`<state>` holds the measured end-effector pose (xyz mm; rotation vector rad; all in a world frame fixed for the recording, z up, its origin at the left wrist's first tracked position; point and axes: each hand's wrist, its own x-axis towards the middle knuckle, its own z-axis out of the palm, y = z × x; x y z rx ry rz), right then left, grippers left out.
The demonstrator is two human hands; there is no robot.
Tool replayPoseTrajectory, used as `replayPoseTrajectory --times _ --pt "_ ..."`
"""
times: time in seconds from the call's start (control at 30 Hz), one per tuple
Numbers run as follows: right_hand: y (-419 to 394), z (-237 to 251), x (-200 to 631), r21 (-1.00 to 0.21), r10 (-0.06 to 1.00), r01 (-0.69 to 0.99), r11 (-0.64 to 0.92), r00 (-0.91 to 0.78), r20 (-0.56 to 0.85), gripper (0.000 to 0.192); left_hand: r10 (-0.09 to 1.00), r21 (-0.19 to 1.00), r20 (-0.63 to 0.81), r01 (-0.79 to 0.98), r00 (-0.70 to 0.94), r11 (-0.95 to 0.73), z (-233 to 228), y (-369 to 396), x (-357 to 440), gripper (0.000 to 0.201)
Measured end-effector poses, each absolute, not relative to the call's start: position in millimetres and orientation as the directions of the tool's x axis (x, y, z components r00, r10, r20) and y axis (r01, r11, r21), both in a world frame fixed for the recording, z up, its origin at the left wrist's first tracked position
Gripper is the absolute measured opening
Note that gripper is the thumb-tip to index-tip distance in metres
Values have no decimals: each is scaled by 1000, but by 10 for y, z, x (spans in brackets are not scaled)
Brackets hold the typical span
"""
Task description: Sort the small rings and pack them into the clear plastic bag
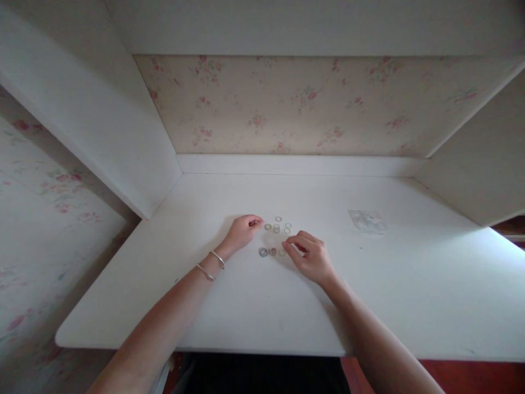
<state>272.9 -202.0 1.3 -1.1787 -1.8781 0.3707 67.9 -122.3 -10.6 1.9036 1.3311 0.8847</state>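
Note:
Several thin, gold-coloured rings point(276, 229) lie loosely grouped on the white desk point(262, 312). Just left of them is my left hand point(243, 230), thumb and fingers pinched together, fingertips close to a thicker ring point(268, 226). Nearer to me, a silver-grey ring point(263, 252) and a reddish-brown ring point(273, 251) lie side by side. My right hand point(310, 254) is closed in a pinch, its fingertips right above a pale ring point(281, 252) at the end of that row. Anything between the fingertips of either hand is too small to make out.
A clear plastic bag point(368, 221) lies flat on the desk to the right. White panels point(135, 137) flank the desk on both sides, and a raised white strip point(303, 164) runs along its back beneath floral wallpaper point(279, 109).

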Motion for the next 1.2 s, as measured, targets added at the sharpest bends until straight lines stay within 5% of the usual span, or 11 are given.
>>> replayPoseTrajectory --times 0.13,0.4,0.97,1.2 --pt "-1976 6 2774 -660 853 598 455 -79 516 22 859 611 214 622 466 -490 -40 -1048 930 25" --pt "-1916 2 2851 -696 868 603 391 11 497 26 804 391 96 720 587 -573 7 -768 1125 24" --pt "-1903 14 2848 -689 869 610 392 0 495 26 819 510 277 646 503 -568 105 -929 936 24" --pt "-1863 -45 2844 -686 879 629 366 8 477 29 819 503 187 663 542 -554 180 -1591 771 27"
